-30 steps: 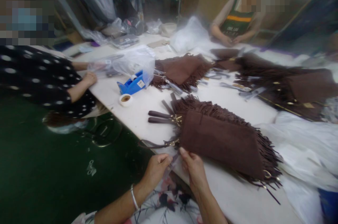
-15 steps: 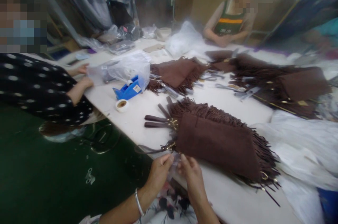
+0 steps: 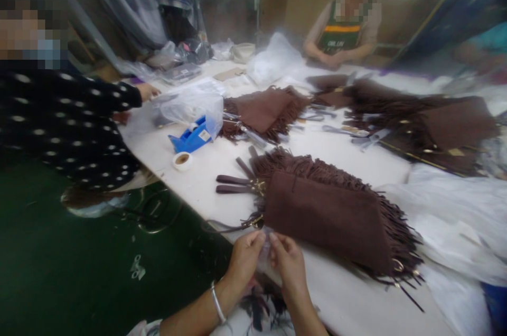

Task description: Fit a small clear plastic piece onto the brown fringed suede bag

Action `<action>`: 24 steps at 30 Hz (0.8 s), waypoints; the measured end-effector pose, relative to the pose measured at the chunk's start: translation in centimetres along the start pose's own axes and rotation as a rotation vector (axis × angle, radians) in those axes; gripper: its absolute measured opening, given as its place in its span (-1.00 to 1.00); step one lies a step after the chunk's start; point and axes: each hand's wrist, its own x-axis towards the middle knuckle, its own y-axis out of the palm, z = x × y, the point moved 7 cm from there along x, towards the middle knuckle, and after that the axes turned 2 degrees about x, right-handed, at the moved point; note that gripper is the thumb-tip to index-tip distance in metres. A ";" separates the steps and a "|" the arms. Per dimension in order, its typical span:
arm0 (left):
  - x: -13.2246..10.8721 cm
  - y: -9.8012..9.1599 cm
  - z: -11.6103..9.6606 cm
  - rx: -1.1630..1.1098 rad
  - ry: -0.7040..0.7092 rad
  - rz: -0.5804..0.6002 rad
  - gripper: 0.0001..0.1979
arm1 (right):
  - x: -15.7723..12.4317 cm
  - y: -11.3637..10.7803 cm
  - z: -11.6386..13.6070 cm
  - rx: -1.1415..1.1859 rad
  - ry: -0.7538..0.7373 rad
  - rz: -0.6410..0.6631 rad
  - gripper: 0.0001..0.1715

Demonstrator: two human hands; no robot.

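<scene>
While both hands meet at the near edge of the table (image 3: 348,299), the left hand (image 3: 244,254) and the right hand (image 3: 288,262) are closed fingertip to fingertip on a small clear piece (image 3: 266,245), too blurred to say whether it is film or tape. A silver bracelet (image 3: 217,301) sits on the left wrist. The piece is held just below the gold clasp (image 3: 257,221) at the near corner of a brown fringed bag (image 3: 328,214), which lies flat on the table right in front of the hands. A thin strap (image 3: 222,227) runs left from that clasp past the table edge, and 2 more strap ends (image 3: 233,184) lie side by side at the bag's upper corner. As far as can be judged, the work at this clasp is at an early point: the piece is not yet on the bag, and no covering can be made out on the clasp or the straps. Further out stand a tape roll (image 3: 182,159) and a blue tape dispenser (image 3: 192,138), then a second fringed bag (image 3: 263,111) and more bags (image 3: 435,124) to the right, with white plastic sheets (image 3: 455,220) beside them. A co-worker in a dotted sleeve (image 3: 71,119) reaches over the far left.
</scene>
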 end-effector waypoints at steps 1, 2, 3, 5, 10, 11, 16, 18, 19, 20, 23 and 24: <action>0.1 0.0 0.0 -0.009 -0.002 0.005 -0.58 | 0.0 0.0 0.0 0.016 0.006 0.000 -0.50; 0.1 0.0 -0.1 -0.025 -0.001 0.014 -0.58 | 0.1 0.0 -0.1 0.029 0.007 0.004 -0.50; 0.1 0.0 -0.2 -0.047 0.002 0.025 -0.59 | 0.2 0.0 -0.1 0.037 0.005 0.008 -0.51; 0.1 0.1 -0.6 -0.107 -0.002 0.048 -0.60 | 0.3 -0.3 -0.4 0.052 -0.003 0.009 -0.53; -0.2 0.4 -1.1 -0.291 -0.118 0.070 -0.55 | 0.5 -1.0 -1.1 0.121 0.001 -0.056 -0.56; -0.3 0.5 -1.2 -0.328 -0.138 0.079 -0.55 | 0.5 -1.0 -1.2 0.127 0.001 -0.061 -0.56; -0.3 1.1 -1.4 -0.387 -0.184 0.070 -0.58 | 0.3 -0.9 -1.1 0.041 -0.041 -0.066 -0.56; 0.2 1.1 -1.0 -0.350 -0.204 0.013 -0.62 | 0.3 -1.2 -1.0 -0.027 -0.065 -0.080 -0.56; 0.5 1.0 -0.9 -0.328 -0.211 -0.019 -0.64 | 0.3 -1.4 -1.0 -0.053 -0.075 -0.085 -0.55; 0.7 1.0 -0.7 -0.305 -0.215 -0.050 -0.66 | 0.3 -1.5 -0.9 -0.068 -0.078 -0.088 -0.54; 1.1 0.9 -0.6 -0.254 -0.203 -0.117 -0.72 | 0.2 -1.6 -1.0 -0.063 -0.069 -0.101 -0.51; 1.1 0.9 -0.7 -0.244 -0.189 -0.131 -0.74 | 0.1 -1.6 -1.0 -0.058 -0.066 -0.107 -0.51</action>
